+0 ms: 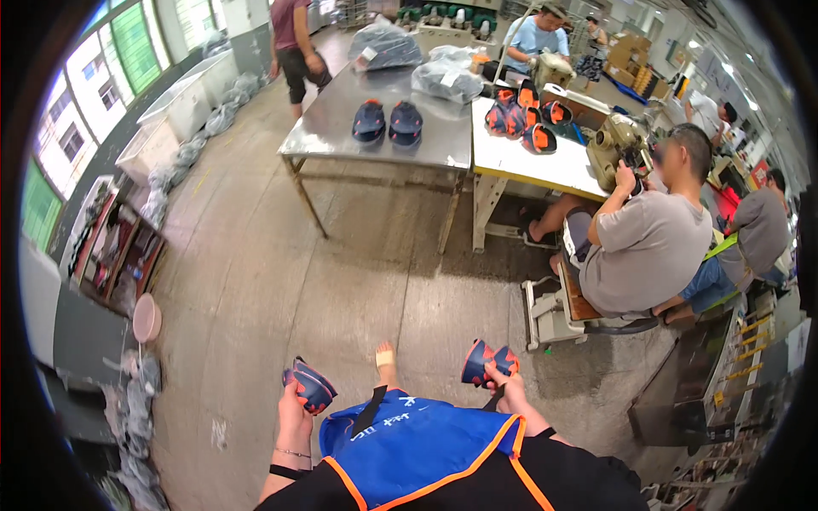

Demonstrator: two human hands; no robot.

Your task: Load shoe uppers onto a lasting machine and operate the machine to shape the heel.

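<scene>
My left hand (295, 404) is closed on a navy shoe upper (314, 387) with orange trim, held out over the floor left of my blue apron. On the other side, my right hand (509, 385) grips navy-and-orange shoe uppers (479, 361), their far ends pointing away from me. How many pieces each hand holds I cannot tell. Beyond them, two similar uppers, a left one (369, 121) and a right one (406, 123), stand side by side on the metal table (324, 136).
Plastic-wrapped bundles (383, 44) lie at the metal table's back. To the right, a person (648, 221) sits at a sewing machine (609, 149), beside several uppers (515, 119) on a white worktop (503, 170). A pink basin (146, 318) and shelf (115, 251) line the left wall.
</scene>
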